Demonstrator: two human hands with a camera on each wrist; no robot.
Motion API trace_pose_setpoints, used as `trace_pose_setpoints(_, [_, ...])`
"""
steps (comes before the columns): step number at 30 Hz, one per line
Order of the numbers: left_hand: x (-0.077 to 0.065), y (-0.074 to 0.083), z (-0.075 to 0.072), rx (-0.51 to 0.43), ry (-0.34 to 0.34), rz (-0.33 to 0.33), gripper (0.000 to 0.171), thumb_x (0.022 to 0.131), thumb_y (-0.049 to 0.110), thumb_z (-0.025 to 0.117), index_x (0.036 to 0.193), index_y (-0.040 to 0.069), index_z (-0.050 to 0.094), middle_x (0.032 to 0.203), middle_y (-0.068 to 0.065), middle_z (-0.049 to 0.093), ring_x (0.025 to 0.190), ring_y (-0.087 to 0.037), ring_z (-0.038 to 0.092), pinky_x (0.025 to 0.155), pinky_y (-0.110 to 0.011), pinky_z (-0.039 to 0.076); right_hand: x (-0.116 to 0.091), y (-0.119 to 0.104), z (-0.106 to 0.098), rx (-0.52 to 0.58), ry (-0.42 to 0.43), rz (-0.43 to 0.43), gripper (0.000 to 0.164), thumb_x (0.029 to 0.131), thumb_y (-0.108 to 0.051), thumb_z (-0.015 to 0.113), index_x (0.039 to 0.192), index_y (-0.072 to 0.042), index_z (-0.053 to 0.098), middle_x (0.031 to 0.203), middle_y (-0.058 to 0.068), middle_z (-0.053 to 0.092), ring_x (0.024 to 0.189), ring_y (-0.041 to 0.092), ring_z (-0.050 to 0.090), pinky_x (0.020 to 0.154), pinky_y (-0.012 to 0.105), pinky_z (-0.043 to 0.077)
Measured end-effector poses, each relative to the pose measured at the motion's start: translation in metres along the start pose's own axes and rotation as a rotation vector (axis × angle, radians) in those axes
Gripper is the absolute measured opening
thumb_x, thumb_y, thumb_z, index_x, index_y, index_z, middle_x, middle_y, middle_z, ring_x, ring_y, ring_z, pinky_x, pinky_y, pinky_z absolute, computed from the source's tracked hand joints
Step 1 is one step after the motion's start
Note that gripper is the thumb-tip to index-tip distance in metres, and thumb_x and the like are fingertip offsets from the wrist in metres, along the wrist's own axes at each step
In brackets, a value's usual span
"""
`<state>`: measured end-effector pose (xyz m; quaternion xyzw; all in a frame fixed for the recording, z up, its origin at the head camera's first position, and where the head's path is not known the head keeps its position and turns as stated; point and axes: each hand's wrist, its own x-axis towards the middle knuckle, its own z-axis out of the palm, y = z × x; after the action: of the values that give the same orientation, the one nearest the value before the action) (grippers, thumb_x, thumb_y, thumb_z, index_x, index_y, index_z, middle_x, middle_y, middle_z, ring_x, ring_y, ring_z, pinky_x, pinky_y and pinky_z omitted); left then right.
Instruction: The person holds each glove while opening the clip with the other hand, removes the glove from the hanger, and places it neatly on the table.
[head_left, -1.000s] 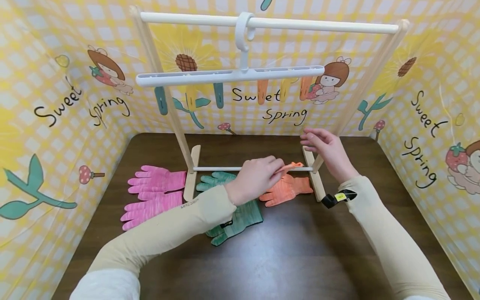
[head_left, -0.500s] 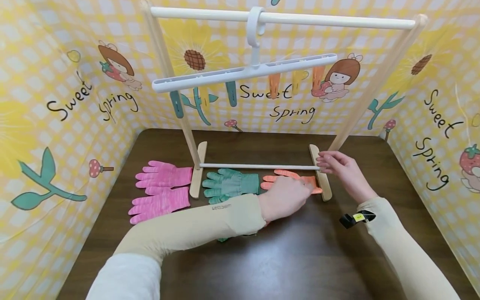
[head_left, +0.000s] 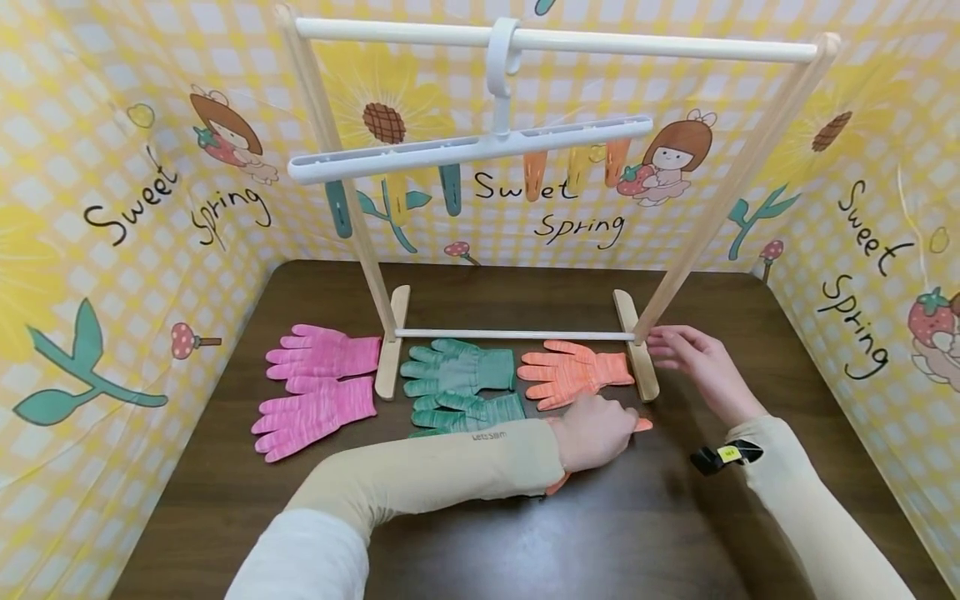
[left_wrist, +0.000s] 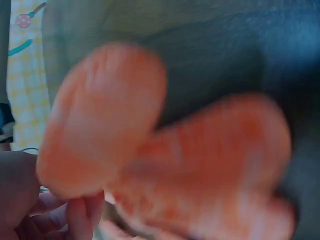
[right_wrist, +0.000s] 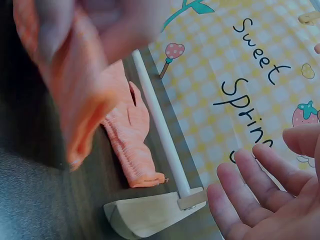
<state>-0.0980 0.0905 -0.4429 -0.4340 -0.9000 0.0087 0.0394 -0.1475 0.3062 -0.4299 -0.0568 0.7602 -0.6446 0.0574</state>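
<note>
My left hand (head_left: 596,429) pinches an orange knit glove (right_wrist: 77,100) by its cuff, over the front middle of the table. In the left wrist view the glove's blurred fingers fill much of the picture; in the head view my hand and sleeve hide most of it. A second orange glove (head_left: 573,375) lies flat just behind that hand. To its left are two green gloves (head_left: 461,367), the front one partly covered by my sleeve. My right hand (head_left: 701,367) holds nothing, its fingers extended and slightly bent beside the rack's right foot (head_left: 637,354).
Two pink gloves (head_left: 322,350) lie at the left. A wooden rack with a white top bar (head_left: 652,46) stands at the back. From it hangs a white hanger (head_left: 465,148) with several green, yellow and orange clips. Patterned cloth (head_left: 480,242) walls enclose the table (head_left: 525,542).
My left hand has carried the orange glove right and toward the table's front, uncovering the second orange glove. My right hand has come lower and to the right. The hanger has swung to a slant.
</note>
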Motion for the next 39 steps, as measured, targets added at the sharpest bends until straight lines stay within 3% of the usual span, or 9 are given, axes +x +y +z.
trace_pose_setpoints(3, [0.002,0.001,0.01,-0.071,-0.033,-0.027,0.014,0.1,0.03,0.068,0.092,0.018,0.068,0.075,0.006,0.069,0.065,-0.013,0.069,0.055,-0.027,0.054,-0.002,0.003,-0.001,0.004,-0.005,0.009,0.041,0.111,-0.025,0.052,0.132,0.01,0.058,0.111,-0.012,0.073,0.108,0.011,0.07,0.091,0.025,0.056])
trace_pose_setpoints(6, [0.002,0.001,0.017,-0.159,-0.053,-0.036,0.019,0.101,0.035,0.067,0.096,0.017,0.067,0.076,0.005,0.067,0.068,-0.013,0.069,0.057,-0.028,0.054,-0.004,0.005,-0.001,0.002,-0.006,0.014,0.034,0.111,-0.026,0.052,0.127,0.002,0.063,0.112,-0.012,0.074,0.107,0.01,0.07,0.09,0.025,0.056])
trace_pose_setpoints(11, [-0.002,0.004,0.021,-0.264,-0.092,-0.079,0.029,0.104,0.044,0.06,0.093,0.018,0.068,0.083,0.003,0.065,0.072,-0.015,0.067,0.06,-0.029,0.055,-0.008,0.009,-0.001,0.006,-0.006,0.021,0.028,0.111,-0.029,0.053,0.121,-0.008,0.067,0.112,-0.009,0.074,0.107,0.009,0.071,0.089,0.024,0.057])
trace_pose_setpoints(17, [-0.006,0.001,0.021,-0.317,-0.093,-0.086,0.016,0.103,0.024,0.061,0.104,0.013,0.072,0.092,-0.003,0.063,0.075,-0.014,0.063,0.063,-0.025,0.054,-0.013,0.011,-0.002,0.017,-0.007,0.025,0.024,0.111,-0.029,0.053,0.119,-0.013,0.069,0.11,-0.009,0.075,0.107,0.01,0.071,0.089,0.023,0.056])
trace_pose_setpoints(21, [-0.007,-0.003,0.026,-0.319,-0.102,-0.064,0.016,0.102,0.023,0.065,0.11,0.01,0.071,0.095,-0.005,0.062,0.078,-0.014,0.063,0.066,-0.022,0.054,-0.014,0.014,-0.002,0.044,-0.014,0.026,0.024,0.111,-0.028,0.053,0.119,-0.013,0.069,0.111,-0.009,0.075,0.107,0.01,0.071,0.089,0.024,0.056])
trace_pose_setpoints(27, [-0.009,-0.006,0.032,-0.374,-0.071,-0.068,0.019,0.104,0.022,0.062,0.116,0.008,0.07,0.097,-0.005,0.062,0.082,-0.014,0.062,0.068,-0.023,0.053,-0.015,0.017,0.0,0.043,-0.015,0.025,0.025,0.111,-0.029,0.052,0.12,-0.013,0.069,0.111,-0.009,0.074,0.109,0.013,0.071,0.089,0.024,0.056])
trace_pose_setpoints(30, [-0.013,-0.011,0.031,-0.403,-0.055,-0.085,0.021,0.105,0.023,0.06,0.119,0.009,0.069,0.097,-0.004,0.062,0.081,-0.012,0.06,0.066,-0.022,0.051,-0.014,0.016,0.003,0.019,-0.012,0.019,0.031,0.111,-0.03,0.051,0.124,-0.007,0.068,0.112,-0.008,0.074,0.109,0.013,0.07,0.09,0.025,0.056])
trace_pose_setpoints(34, [-0.027,-0.021,0.025,-0.402,0.016,-0.093,0.017,0.105,0.024,0.061,0.111,0.012,0.071,0.092,-0.001,0.062,0.076,-0.01,0.059,0.061,-0.02,0.046,-0.016,0.015,0.008,-0.034,-0.012,0.02,0.043,0.111,-0.031,0.051,0.131,0.006,0.061,0.115,-0.005,0.074,0.111,0.016,0.07,0.092,0.026,0.056])
trace_pose_setpoints(39, [-0.05,-0.035,0.019,-0.413,0.097,-0.13,0.015,0.103,0.024,0.063,0.109,0.014,0.072,0.089,0.002,0.063,0.072,-0.007,0.056,0.055,-0.018,0.041,-0.026,0.016,0.016,-0.033,0.001,0.028,0.039,0.111,-0.03,0.051,0.129,0.003,0.062,0.117,-0.002,0.073,0.111,0.016,0.069,0.092,0.026,0.056])
